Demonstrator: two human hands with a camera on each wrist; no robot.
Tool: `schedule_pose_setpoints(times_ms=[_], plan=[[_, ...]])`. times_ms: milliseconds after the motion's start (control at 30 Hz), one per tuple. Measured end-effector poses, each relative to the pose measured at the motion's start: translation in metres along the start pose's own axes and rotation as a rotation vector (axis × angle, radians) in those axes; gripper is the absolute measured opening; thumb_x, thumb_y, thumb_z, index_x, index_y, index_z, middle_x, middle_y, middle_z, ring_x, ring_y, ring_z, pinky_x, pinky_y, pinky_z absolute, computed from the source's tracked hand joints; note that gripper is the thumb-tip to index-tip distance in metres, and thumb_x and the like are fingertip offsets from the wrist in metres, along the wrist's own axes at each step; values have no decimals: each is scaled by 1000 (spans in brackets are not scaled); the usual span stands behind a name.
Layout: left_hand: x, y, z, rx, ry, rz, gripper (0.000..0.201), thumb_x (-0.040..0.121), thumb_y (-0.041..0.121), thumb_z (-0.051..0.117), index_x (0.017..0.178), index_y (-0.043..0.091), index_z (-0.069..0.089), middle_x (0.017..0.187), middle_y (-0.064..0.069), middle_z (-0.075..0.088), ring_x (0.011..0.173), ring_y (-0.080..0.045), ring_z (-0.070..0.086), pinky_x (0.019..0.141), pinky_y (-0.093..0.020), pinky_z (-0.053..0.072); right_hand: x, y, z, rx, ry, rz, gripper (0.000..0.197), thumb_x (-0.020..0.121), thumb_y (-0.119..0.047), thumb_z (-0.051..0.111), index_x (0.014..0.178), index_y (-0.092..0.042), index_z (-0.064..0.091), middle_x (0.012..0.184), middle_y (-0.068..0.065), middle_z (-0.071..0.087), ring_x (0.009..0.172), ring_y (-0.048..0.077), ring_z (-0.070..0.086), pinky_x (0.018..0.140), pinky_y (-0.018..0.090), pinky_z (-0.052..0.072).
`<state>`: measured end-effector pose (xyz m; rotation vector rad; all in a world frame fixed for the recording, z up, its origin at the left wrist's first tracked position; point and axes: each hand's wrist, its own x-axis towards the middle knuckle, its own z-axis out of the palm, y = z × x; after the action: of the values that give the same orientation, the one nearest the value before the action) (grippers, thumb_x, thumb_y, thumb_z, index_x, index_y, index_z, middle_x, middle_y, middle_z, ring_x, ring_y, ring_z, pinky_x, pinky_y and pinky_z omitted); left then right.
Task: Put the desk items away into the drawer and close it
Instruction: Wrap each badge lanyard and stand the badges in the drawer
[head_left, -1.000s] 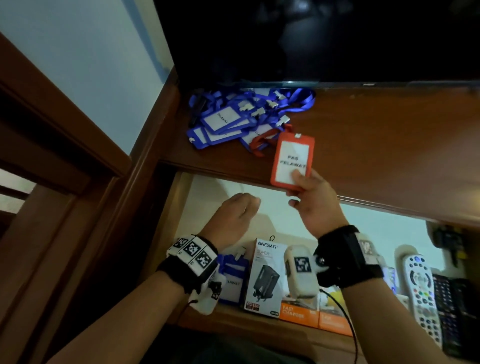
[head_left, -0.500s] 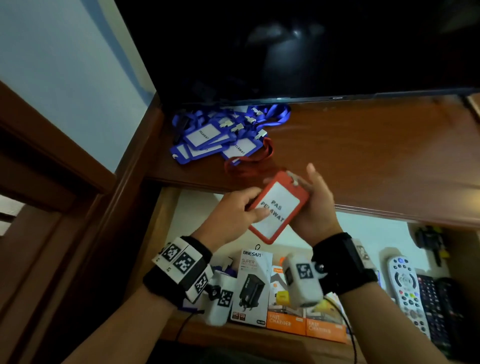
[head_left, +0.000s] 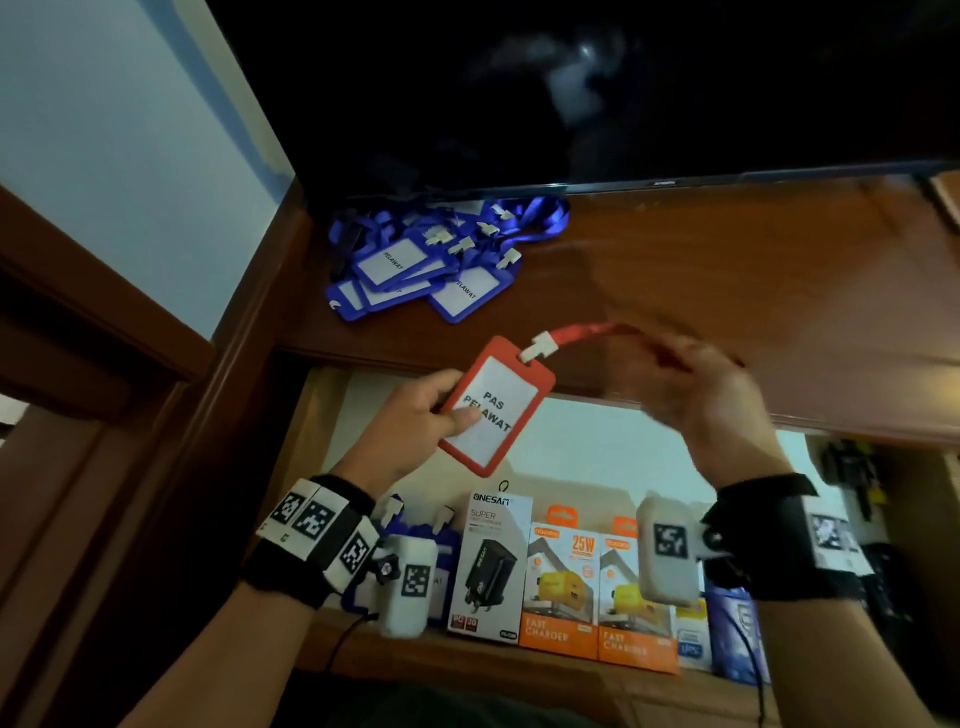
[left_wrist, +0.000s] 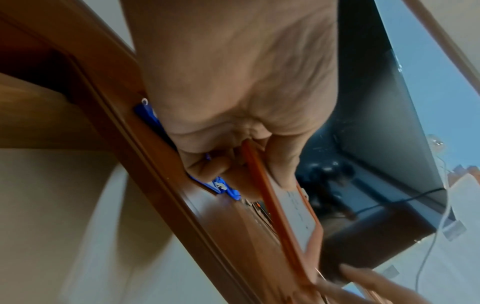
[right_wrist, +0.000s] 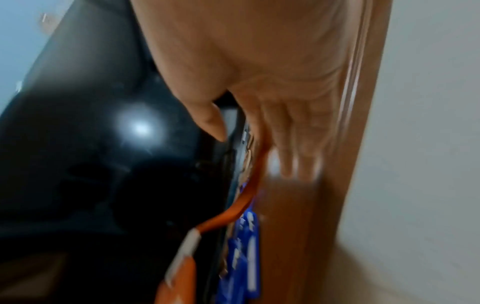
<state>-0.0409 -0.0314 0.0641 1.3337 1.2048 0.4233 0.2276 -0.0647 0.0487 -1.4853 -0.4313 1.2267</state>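
Note:
My left hand pinches a red badge holder marked "PAS PELAWAT" over the open drawer, thumb on its face. In the left wrist view the red badge holder shows edge-on between thumb and fingers. Its red lanyard runs from a white clip to my blurred right hand. In the right wrist view the lanyard passes along my straight fingers, thumb apart. A pile of blue badge holders lies on the desk top at the back left.
A dark TV screen stands at the back of the desk. The drawer holds a black-and-white charger box, two orange charger boxes, a blue box and a partly hidden blue badge. A wooden frame borders the left.
The red badge holder left the desk edge and passed from my right hand to my left. My right hand slid rightward along the lanyard, pulling it out straight.

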Motion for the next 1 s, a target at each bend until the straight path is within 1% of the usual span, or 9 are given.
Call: schedule_pose_setpoints(times_ms=[133,233,367,467,633,700,767,867,1000], plan=[[0,11,14,51,-166,19,24,90,7,60,98,29,63,90,8,70,78,-3,69,68,-19,55,-12,24,1,-192,31,167,18,93,-20,46,103,-16,61,91,17,73,70,32,68,53,24,46],[0,18,21,39,-252,27,24,89,2,60,100,23,63,88,5,70,75,-2,68,67,-18,55,-19,31,11,-170,62,8,21,93,-24,49,103,-13,64,96,14,70,75,26,63,59,28,45],[3,23,26,0,-287,36,26,88,0,59,100,22,64,89,3,71,79,-7,69,67,-19,55,-32,33,29,-28,-171,-134,37,96,-41,42,97,-14,67,96,6,71,90,20,63,81,32,49],[7,21,27,-85,-165,41,24,88,-1,57,98,21,64,92,-1,71,84,-16,68,73,-28,57,-37,32,37,99,-277,-55,42,95,-45,42,79,-11,62,69,8,58,67,22,55,68,32,47],[15,13,34,-144,42,50,19,92,10,58,98,27,62,101,-1,70,92,-18,69,78,-34,57,-44,35,38,-16,-371,-85,15,93,-22,55,87,-8,57,64,7,48,49,13,42,45,17,37],[16,10,42,-111,63,63,20,92,12,59,99,30,61,105,-1,69,93,-15,68,78,-32,57,-47,41,44,-39,-382,-92,12,95,-16,54,99,-11,64,74,20,59,57,34,52,53,32,49],[18,5,48,-46,54,25,20,90,16,63,102,32,58,109,-1,69,96,-14,67,82,-33,56,-47,45,48,-28,-359,-75,19,96,-13,52,110,-12,65,102,28,65,86,51,58,75,48,51],[20,1,42,26,6,-38,42,83,22,71,118,34,50,114,4,65,104,-13,62,90,-38,54,-49,47,46,-69,-358,-47,23,96,-6,49,114,-6,63,111,18,68,99,32,64,87,41,54],[24,15,17,32,-193,-11,51,82,15,71,124,35,51,115,7,60,107,-11,59,89,-33,53,-51,53,33,-217,-547,74,21,94,-7,52,111,1,63,101,15,69,87,23,69,72,29,57]])
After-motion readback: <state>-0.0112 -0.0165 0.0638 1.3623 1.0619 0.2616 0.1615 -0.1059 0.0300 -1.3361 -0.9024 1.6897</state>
